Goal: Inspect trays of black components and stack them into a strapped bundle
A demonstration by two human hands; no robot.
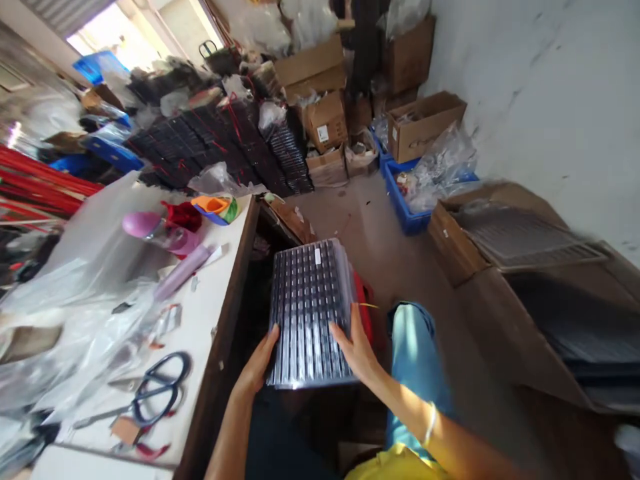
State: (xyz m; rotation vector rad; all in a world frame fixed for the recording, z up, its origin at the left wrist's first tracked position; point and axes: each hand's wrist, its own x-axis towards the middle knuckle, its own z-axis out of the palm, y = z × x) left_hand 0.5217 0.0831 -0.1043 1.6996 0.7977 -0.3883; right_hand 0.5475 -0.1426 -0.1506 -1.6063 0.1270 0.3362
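Note:
A stack of black ridged plastic trays, with rows of slots and a small white label, is held over my lap. My left hand grips its near left edge, thumb on top. Across from it, my right hand holds the right side, thumb resting on the top face; the fingers underneath are hidden. Clear plastic sheets show along the stack's right edge. Something red is partly visible behind it. On the white table to the left lie dark-handled scissors.
The white table carries a pink bottle, a purple roll and plastic bags. Blue crates and an open cardboard box stand right. Stacked black trays and cartons line the back.

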